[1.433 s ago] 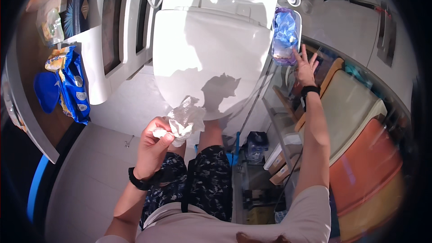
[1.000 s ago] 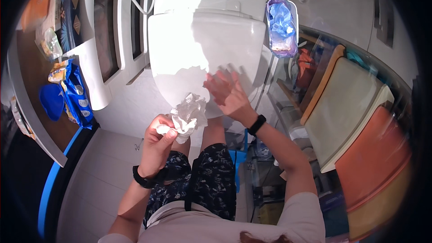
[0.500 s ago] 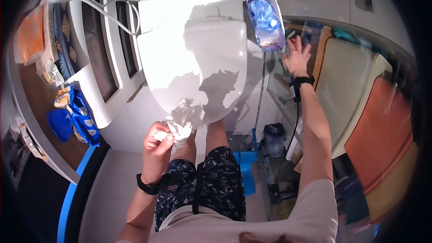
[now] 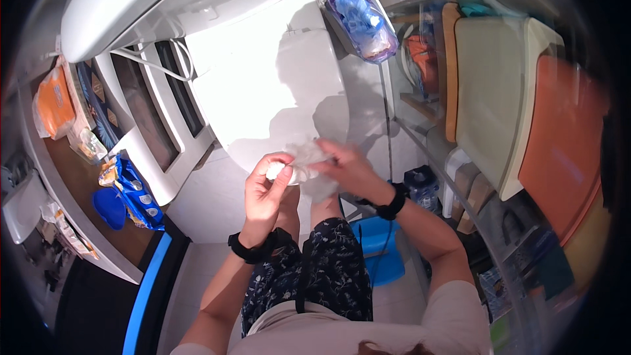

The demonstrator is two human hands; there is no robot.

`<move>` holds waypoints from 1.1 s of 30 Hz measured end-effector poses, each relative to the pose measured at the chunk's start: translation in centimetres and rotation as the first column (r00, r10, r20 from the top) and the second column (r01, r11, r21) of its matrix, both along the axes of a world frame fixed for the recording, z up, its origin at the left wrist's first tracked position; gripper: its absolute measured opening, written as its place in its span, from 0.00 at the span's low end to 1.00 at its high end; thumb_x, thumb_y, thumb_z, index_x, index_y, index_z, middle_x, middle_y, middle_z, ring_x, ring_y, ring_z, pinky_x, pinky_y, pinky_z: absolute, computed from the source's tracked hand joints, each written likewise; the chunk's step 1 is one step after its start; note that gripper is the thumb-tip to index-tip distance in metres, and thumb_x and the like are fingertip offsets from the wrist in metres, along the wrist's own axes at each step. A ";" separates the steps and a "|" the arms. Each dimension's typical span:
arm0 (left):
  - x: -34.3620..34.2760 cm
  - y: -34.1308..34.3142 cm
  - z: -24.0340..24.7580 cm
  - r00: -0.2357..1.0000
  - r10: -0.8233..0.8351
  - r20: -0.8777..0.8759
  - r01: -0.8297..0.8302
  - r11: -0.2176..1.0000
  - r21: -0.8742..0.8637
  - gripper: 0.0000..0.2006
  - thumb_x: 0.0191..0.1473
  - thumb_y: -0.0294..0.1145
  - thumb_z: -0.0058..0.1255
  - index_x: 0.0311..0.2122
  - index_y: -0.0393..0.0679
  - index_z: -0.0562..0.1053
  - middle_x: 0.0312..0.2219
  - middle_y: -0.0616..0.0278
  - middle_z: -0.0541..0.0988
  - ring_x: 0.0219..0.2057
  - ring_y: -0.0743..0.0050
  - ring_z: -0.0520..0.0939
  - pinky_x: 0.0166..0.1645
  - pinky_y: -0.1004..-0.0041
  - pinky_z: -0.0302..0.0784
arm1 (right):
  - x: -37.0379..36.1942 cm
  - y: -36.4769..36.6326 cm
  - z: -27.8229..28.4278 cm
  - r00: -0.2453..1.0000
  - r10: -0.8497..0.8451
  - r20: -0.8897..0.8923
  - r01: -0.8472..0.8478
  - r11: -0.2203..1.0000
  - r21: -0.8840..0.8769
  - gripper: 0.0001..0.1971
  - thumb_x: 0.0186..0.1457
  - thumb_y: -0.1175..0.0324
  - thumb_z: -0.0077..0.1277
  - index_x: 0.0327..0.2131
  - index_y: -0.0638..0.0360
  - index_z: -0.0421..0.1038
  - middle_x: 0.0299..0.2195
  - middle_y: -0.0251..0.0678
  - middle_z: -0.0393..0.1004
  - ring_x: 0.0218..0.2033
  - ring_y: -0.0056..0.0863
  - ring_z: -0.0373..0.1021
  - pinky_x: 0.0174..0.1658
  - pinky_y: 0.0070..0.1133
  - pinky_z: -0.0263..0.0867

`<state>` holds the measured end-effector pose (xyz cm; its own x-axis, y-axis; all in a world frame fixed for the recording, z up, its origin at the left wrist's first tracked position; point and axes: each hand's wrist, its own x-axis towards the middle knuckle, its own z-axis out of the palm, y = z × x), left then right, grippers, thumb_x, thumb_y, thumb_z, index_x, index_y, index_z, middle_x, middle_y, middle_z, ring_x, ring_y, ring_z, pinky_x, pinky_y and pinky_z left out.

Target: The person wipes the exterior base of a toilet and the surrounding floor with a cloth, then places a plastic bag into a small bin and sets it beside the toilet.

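White tissue (image 4: 303, 160) is bunched up between both hands, just above the person's knees and in front of the closed toilet lid (image 4: 263, 92). The left hand (image 4: 266, 187) is curled shut, pinching one end of the tissue with thumb and fingers. The right hand (image 4: 345, 164) has its fingers bent over the other end and grips it too. So the tissue is held and seems to be getting folded or scrunched, but it does not touch the lid. The lid looks clean and dry from here, though bright light and a shadow fall on it, so small marks cannot be told. Any wiping looks like it is not started at this spot. A see-through holder with blue stuff inside (image 4: 361, 23) hangs on the wall beside the toilet. A blue bucket (image 4: 378, 250) sits on the floor by the right leg. Blue packets (image 4: 135, 197) lie on a shelf to the left.
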<state>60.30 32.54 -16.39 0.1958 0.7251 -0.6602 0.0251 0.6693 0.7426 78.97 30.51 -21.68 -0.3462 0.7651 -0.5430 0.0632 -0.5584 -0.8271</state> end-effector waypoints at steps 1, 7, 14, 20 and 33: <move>0.1 0.0 -0.2 1.000 -0.013 -0.006 0.013 1.000 0.002 0.07 0.58 0.27 0.47 0.41 0.38 0.70 0.36 0.64 0.76 0.37 0.83 0.73 0.44 0.80 0.68 | 0.9 -0.3 -0.5 0.996 -0.094 0.008 0.093 0.995 0.019 0.17 0.52 0.67 0.53 0.46 0.62 0.67 0.27 0.35 0.74 0.24 0.16 0.66 0.29 0.17 0.63; 1.2 1.5 0.0 0.978 0.184 0.103 -0.167 0.974 -0.156 0.20 0.57 0.25 0.47 0.54 0.35 0.63 0.43 0.60 0.74 0.43 0.74 0.76 0.50 0.71 0.71 | 6.1 -2.1 -0.5 0.824 -0.567 -0.005 0.544 0.793 -0.273 0.16 0.55 0.70 0.50 0.48 0.60 0.67 0.33 0.26 0.72 0.33 0.13 0.66 0.32 0.13 0.62; 2.2 1.2 0.7 0.986 0.013 0.166 0.009 0.991 -0.131 0.28 0.54 0.18 0.46 0.60 0.37 0.55 0.51 0.59 0.68 0.46 0.76 0.73 0.51 0.74 0.70 | 6.2 -3.4 1.3 0.736 -0.674 -0.066 0.668 0.739 -0.089 0.21 0.56 0.77 0.43 0.54 0.61 0.62 0.37 0.26 0.69 0.35 0.12 0.65 0.37 0.09 0.60; 3.3 -0.8 0.4 0.991 -0.124 0.051 0.127 0.990 -0.056 0.32 0.53 0.15 0.44 0.63 0.41 0.50 0.59 0.59 0.58 0.50 0.75 0.70 0.51 0.74 0.71 | 5.0 -5.5 3.3 0.649 -0.742 -0.165 0.672 0.662 -0.333 0.23 0.55 0.78 0.41 0.56 0.57 0.60 0.38 0.25 0.67 0.34 0.11 0.64 0.37 0.09 0.60; 5.8 -3.3 0.9 0.841 -0.512 0.173 0.527 0.849 -0.049 0.36 0.52 0.13 0.34 0.65 0.49 0.44 0.61 0.59 0.55 0.54 0.70 0.68 0.54 0.74 0.64 | 2.5 -9.3 -4.9 0.788 -0.496 0.365 0.406 0.864 0.297 0.18 0.46 0.80 0.45 0.44 0.63 0.61 0.33 0.49 0.68 0.32 0.45 0.69 0.35 0.29 0.65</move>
